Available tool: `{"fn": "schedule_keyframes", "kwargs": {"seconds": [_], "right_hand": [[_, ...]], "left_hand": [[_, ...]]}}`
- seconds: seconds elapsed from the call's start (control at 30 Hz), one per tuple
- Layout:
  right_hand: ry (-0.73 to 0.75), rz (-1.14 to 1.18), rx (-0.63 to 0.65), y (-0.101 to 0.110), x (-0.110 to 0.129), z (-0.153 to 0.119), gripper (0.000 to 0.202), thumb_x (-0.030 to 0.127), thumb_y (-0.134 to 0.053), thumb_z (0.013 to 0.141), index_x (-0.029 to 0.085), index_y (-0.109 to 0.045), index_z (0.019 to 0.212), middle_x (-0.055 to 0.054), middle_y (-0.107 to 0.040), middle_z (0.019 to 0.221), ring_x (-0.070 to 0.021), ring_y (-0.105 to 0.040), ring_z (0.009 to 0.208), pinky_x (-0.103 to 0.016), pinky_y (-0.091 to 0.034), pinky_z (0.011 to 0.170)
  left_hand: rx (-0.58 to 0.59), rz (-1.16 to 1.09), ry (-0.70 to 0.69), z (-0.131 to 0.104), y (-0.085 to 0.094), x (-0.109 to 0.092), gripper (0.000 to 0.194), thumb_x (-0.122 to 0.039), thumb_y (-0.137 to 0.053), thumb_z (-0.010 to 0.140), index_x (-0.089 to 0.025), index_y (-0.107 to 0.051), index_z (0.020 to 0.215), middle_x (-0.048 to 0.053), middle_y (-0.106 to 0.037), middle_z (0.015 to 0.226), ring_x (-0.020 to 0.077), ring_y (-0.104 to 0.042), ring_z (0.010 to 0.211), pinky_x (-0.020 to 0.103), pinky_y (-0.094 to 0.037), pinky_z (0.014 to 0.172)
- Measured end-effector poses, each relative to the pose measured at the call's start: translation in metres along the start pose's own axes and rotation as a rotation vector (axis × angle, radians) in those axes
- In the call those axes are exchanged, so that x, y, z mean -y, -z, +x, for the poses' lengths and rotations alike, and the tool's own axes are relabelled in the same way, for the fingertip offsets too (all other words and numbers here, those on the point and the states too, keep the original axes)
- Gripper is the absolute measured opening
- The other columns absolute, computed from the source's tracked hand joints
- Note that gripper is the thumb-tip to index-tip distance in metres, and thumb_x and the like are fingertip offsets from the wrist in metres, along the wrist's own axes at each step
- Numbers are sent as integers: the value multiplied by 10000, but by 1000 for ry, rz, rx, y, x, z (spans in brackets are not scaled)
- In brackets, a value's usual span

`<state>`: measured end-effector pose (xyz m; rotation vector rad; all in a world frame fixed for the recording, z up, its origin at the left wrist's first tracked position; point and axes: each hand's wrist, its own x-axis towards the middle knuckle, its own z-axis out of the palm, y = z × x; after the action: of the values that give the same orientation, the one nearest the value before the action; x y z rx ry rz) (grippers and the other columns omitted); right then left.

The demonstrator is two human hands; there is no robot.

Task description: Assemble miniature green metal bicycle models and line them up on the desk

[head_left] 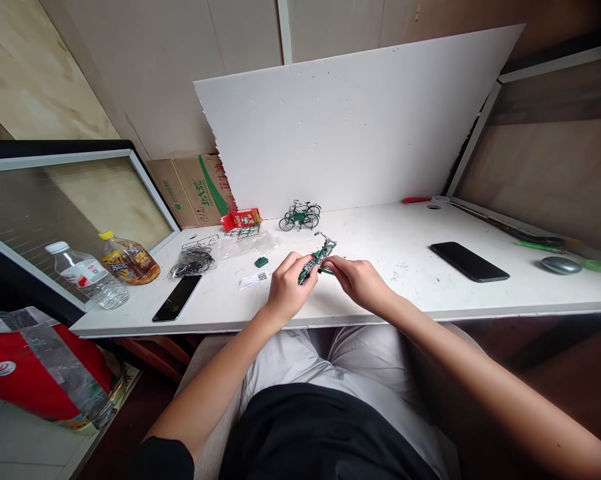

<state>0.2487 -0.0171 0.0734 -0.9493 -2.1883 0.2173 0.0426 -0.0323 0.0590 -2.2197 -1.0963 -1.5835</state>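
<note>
A small green model frame (pixel 324 251) with thin handlebars is held above the front part of the white table. My left hand (pixel 291 283) is closed on its lower left end. My right hand (pixel 355 277) pinches a small dark green part at the frame's right side; the fingers cover most of that part. Behind the hands stands a finished-looking miniature green bicycle (pixel 300 217), upright near the white board. To the left of my left hand lie a small green piece (pixel 261 262) and a white paper strip with a printed code (pixel 253 281).
On the left are a clear bottle (pixel 87 273), a yellow-capped bottle (pixel 130 259), a black phone (pixel 177 298), a bag of dark parts (pixel 194 260) and a red packet (pixel 241 219). Another phone (pixel 469 261) and a grey mouse (pixel 561 265) lie right.
</note>
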Motion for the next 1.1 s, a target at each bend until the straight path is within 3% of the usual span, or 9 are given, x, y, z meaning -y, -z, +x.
{"fn": "schedule_keyframes", "kwargs": {"seconds": [0.1,0.23,0.4,0.53,0.63,0.77,0.9,1.03,1.1], "right_hand": [[-97,287,44,1,7,2,440,516,-405,1108,203,-694,999,-37,-666,727,-179,-577,637,-293,-413,659],[-276,673,139,1,10,4,577,694,-439,1041,176,-688,991,56,-425,528,-131,-387,491,-274,-354,531],[-348,909,202,-2,6,7,561,733,-552,977,183,-659,987,86,-345,534,-107,-302,481,-261,-263,479],[-348,937,183,-5,0,8,547,760,-567,959,216,-578,896,78,-349,569,-109,-311,501,-264,-261,483],[-348,907,69,-5,-6,9,565,786,-523,967,241,-481,822,55,-380,613,-123,-337,530,-282,-298,504],[-333,636,-136,-1,-21,9,557,773,-458,1003,257,-415,795,13,-454,682,-166,-435,622,-328,-396,593],[-350,377,-290,1,-37,11,538,729,-594,967,267,-352,833,-8,-534,810,-192,-510,749,-353,-434,700],[-389,468,-268,-3,-40,12,604,712,-756,856,274,-341,893,-76,-652,1058,-250,-637,976,-375,-504,773],[-399,605,-193,-5,-36,12,628,692,-796,828,275,-332,896,-62,-661,1032,-240,-658,937,-380,-530,766]], "left_hand": [[-3,33,-41,-1,1,2,173,-209,-623,1010,-174,-715,1152,70,-694,938,182,-701,843,290,-555,794],[5,65,-66,-2,2,5,180,-213,-622,1009,-178,-721,1155,68,-688,923,182,-698,829,287,-552,791],[22,1,-20,0,4,6,182,-228,-633,1004,-190,-735,1150,74,-702,950,185,-711,859,286,-558,811],[7,-59,66,3,3,6,182,-250,-660,989,-199,-743,1143,85,-732,1000,201,-727,920,303,-567,859],[-3,-112,154,4,2,7,169,-255,-687,968,-187,-756,1106,91,-746,1005,209,-728,926,313,-568,861],[-8,-215,283,7,3,12,156,-273,-718,945,-173,-774,1050,102,-770,1030,223,-731,962,330,-562,889],[-22,-339,440,9,5,18,200,-332,-747,931,-168,-790,1038,119,-791,1083,247,-738,1038,352,-555,949],[-26,-480,604,11,5,20,291,-401,-783,904,-159,-804,1065,132,-801,1115,268,-741,1073,375,-555,984],[-22,-553,658,12,5,19,329,-424,-804,882,-154,-807,1070,137,-802,1119,274,-741,1075,377,-561,978]]}}
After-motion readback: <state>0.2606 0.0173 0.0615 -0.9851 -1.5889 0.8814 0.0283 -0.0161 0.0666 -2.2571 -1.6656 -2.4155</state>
